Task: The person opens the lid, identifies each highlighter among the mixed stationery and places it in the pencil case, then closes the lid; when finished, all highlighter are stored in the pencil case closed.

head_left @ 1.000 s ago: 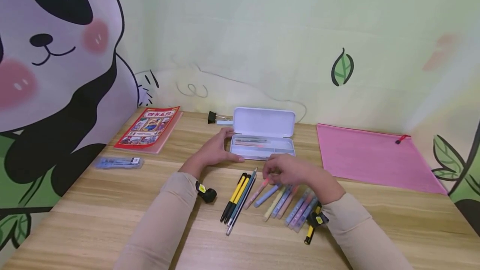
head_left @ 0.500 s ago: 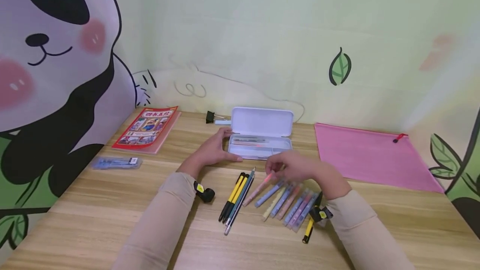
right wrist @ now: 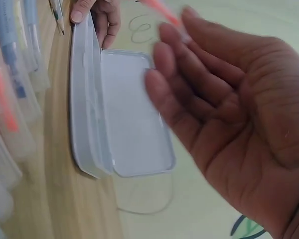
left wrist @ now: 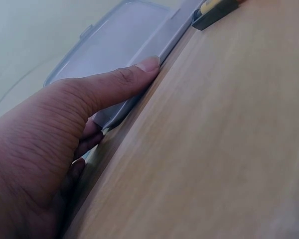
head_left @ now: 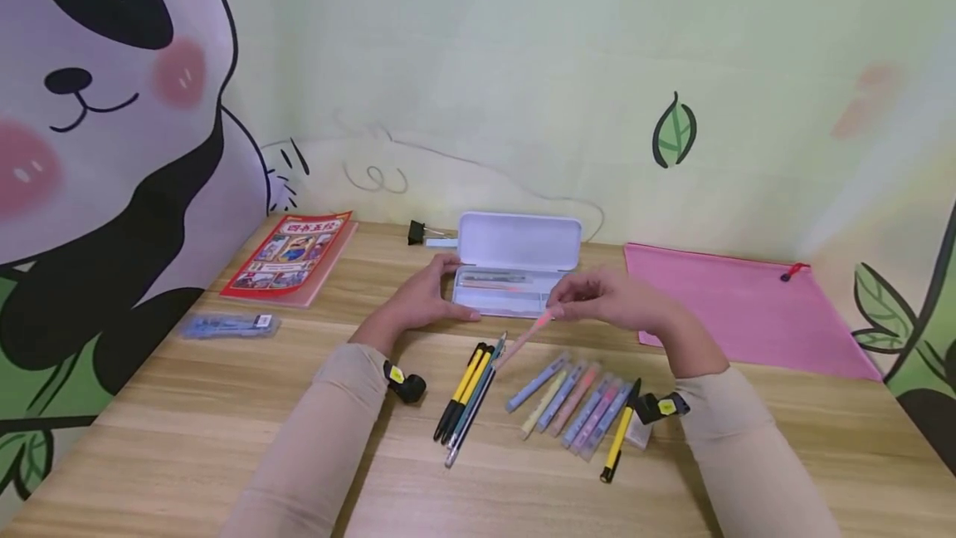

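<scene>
Pen (head_left: 524,341) hangs pinched in your right hand (head_left: 616,301) by the case (head_left: 496,304) your left hand (head_left: 420,293) grips. You're likely loading; next, level it inside.

The head view looks forward and down from well back, spanning the surface (head_left: 336,471) and the wall (head_left: 448,65) behind. Both wrist views sit close and rolled askew: the left hand (left wrist: 55,134) fills the left of one, the right hand (right wrist: 239,99) the right of the other, and all three share the open pale case (head_left: 519,242).
</scene>
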`<act>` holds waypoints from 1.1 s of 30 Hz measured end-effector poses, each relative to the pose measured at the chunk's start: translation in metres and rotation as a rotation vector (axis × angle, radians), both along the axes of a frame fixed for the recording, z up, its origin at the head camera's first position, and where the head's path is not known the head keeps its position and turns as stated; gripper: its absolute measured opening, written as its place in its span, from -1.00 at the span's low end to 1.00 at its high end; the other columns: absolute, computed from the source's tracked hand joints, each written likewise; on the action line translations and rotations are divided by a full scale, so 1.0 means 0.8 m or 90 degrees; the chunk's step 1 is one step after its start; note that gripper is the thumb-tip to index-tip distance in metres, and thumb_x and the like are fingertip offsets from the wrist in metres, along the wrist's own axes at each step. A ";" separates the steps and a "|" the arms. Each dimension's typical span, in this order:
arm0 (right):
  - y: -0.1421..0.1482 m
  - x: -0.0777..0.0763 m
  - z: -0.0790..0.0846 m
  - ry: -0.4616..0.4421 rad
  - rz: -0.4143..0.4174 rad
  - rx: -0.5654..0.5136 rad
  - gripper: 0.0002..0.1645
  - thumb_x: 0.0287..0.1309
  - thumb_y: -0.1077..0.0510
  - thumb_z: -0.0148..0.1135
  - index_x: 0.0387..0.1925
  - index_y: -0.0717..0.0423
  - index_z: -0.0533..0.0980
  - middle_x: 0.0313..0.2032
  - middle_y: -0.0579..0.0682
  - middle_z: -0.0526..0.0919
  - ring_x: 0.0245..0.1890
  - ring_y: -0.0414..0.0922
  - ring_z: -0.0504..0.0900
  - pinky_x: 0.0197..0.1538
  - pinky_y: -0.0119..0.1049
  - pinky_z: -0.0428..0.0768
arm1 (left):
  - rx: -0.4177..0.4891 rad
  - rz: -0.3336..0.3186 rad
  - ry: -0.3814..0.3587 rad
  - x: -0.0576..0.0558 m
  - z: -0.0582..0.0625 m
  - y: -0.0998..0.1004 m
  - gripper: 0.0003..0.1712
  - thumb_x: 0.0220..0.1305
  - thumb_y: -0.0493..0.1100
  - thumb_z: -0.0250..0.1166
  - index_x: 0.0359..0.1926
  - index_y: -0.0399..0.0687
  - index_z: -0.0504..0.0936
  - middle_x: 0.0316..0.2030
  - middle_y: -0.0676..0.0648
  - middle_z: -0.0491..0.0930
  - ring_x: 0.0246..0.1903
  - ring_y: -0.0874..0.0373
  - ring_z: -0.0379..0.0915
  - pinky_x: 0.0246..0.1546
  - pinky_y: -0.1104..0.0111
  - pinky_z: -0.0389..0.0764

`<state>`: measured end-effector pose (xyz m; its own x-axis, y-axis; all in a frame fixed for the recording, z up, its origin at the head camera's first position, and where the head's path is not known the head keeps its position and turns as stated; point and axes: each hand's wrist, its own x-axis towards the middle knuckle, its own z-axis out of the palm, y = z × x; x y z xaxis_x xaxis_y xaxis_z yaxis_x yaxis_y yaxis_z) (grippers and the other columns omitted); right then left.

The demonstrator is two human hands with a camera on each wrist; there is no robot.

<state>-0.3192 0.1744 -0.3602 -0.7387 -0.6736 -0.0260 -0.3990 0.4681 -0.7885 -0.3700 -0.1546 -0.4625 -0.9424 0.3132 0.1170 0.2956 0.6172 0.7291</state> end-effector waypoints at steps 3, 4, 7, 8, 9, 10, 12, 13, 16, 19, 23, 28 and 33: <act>-0.001 -0.005 0.000 0.048 -0.077 -0.051 -0.80 0.33 0.04 0.32 -0.10 0.02 0.66 -0.19 0.06 0.74 -0.11 0.11 0.66 0.00 0.02 0.62 | -0.006 0.001 -0.002 -0.001 0.002 0.000 0.33 -0.28 0.35 0.65 0.44 -0.02 0.17 0.36 -0.11 0.39 0.36 -0.06 0.26 0.42 0.02 0.19; -0.003 -0.005 0.000 0.064 -0.109 -0.062 -0.79 0.33 0.02 0.32 -0.10 0.02 0.66 -0.20 0.05 0.75 -0.10 0.11 0.67 -0.01 0.03 0.62 | -0.008 0.001 -0.003 -0.001 0.003 0.000 0.32 -0.27 0.35 0.64 0.43 -0.02 0.18 0.35 -0.12 0.39 0.36 -0.06 0.27 0.42 0.02 0.20; -0.008 -0.009 -0.006 0.109 -0.198 -0.092 -0.73 0.34 -0.02 0.31 -0.09 0.07 0.66 -0.22 0.05 0.74 -0.11 0.14 0.68 -0.04 0.04 0.64 | -0.006 0.002 -0.005 -0.002 0.003 0.000 0.28 -0.24 0.35 0.64 0.42 -0.01 0.20 0.34 -0.13 0.39 0.34 -0.05 0.28 0.41 0.03 0.21; -0.011 -0.010 -0.007 0.118 -0.225 -0.102 -0.72 0.34 -0.01 0.31 -0.09 0.10 0.66 -0.22 0.07 0.75 -0.12 0.14 0.68 -0.04 0.03 0.65 | -0.004 0.002 -0.003 -0.002 0.003 0.000 0.27 -0.24 0.34 0.64 0.42 -0.01 0.20 0.33 -0.13 0.40 0.34 -0.06 0.28 0.41 0.03 0.21; -0.014 -0.011 -0.009 0.121 -0.250 -0.113 -0.70 0.34 -0.02 0.31 -0.09 0.12 0.66 -0.22 0.08 0.75 -0.11 0.16 0.69 -0.03 0.05 0.65 | -0.002 0.002 -0.002 -0.002 0.003 0.000 0.26 -0.23 0.33 0.64 0.42 -0.01 0.21 0.33 -0.12 0.40 0.34 -0.05 0.28 0.41 0.03 0.21; -0.016 -0.012 -0.011 0.127 -0.271 -0.121 -0.69 0.35 -0.01 0.30 -0.09 0.15 0.66 -0.21 0.09 0.75 -0.12 0.15 0.69 -0.03 0.05 0.66 | 0.000 0.002 -0.001 -0.002 0.003 0.000 0.25 -0.22 0.32 0.64 0.41 -0.01 0.22 0.32 -0.12 0.40 0.34 -0.05 0.28 0.42 0.03 0.20; -0.022 -0.013 -0.012 0.128 -0.304 -0.136 -0.69 0.35 0.03 0.30 -0.08 0.19 0.66 -0.20 0.11 0.75 -0.13 0.17 0.70 -0.02 0.07 0.66 | 0.002 0.002 -0.001 -0.002 0.002 0.001 0.24 -0.21 0.30 0.65 0.41 -0.02 0.23 0.31 -0.11 0.40 0.34 -0.05 0.28 0.42 0.03 0.20; -0.025 -0.013 -0.013 0.126 -0.317 -0.137 -0.69 0.35 0.04 0.30 -0.07 0.20 0.66 -0.19 0.12 0.76 -0.13 0.17 0.70 -0.02 0.06 0.67 | 0.001 0.001 -0.002 -0.002 0.002 0.001 0.24 -0.21 0.30 0.65 0.42 -0.02 0.23 0.31 -0.11 0.40 0.34 -0.04 0.27 0.42 0.03 0.19; -0.033 -0.016 -0.012 0.113 -0.345 -0.123 -0.70 0.34 0.05 0.31 -0.05 0.18 0.66 -0.17 0.11 0.76 -0.13 0.13 0.71 -0.05 -0.01 0.68 | -0.003 0.002 -0.005 -0.001 0.003 0.001 0.23 -0.20 0.29 0.64 0.41 -0.02 0.23 0.32 -0.10 0.40 0.34 -0.04 0.27 0.42 0.05 0.20; -0.043 -0.021 -0.011 0.112 -0.351 -0.084 -0.70 0.33 0.04 0.31 -0.05 0.16 0.66 -0.19 0.10 0.76 -0.16 0.07 0.72 -0.08 -0.10 0.67 | -0.006 0.006 -0.002 -0.001 0.003 0.001 0.23 -0.20 0.30 0.64 0.42 -0.02 0.23 0.33 -0.10 0.40 0.35 -0.04 0.27 0.42 0.04 0.21; -0.055 -0.031 -0.013 0.124 -0.340 -0.033 -0.73 0.33 0.08 0.29 -0.09 0.20 0.66 -0.23 0.11 0.75 -0.23 0.01 0.69 -0.13 -0.14 0.64 | -0.002 0.008 0.002 -0.002 0.004 -0.001 0.22 -0.20 0.29 0.64 0.42 -0.02 0.23 0.33 -0.10 0.40 0.35 -0.06 0.27 0.41 0.01 0.21; -0.066 -0.043 -0.025 0.130 -0.325 0.023 -0.74 0.31 0.15 0.27 -0.12 0.28 0.65 -0.28 0.12 0.75 -0.28 -0.03 0.67 -0.19 -0.19 0.63 | 0.003 0.000 -0.004 -0.001 0.003 0.000 0.22 -0.20 0.31 0.64 0.41 -0.02 0.24 0.32 -0.07 0.41 0.35 -0.03 0.26 0.42 0.03 0.20; -0.079 -0.053 -0.035 0.164 -0.298 0.102 -0.72 0.28 0.15 0.30 -0.11 0.30 0.66 -0.23 0.15 0.75 -0.25 0.00 0.67 -0.16 -0.16 0.64 | 0.011 -0.001 -0.004 -0.001 0.002 -0.001 0.25 -0.22 0.32 0.64 0.42 -0.01 0.23 0.32 -0.07 0.41 0.33 -0.01 0.28 0.41 0.03 0.21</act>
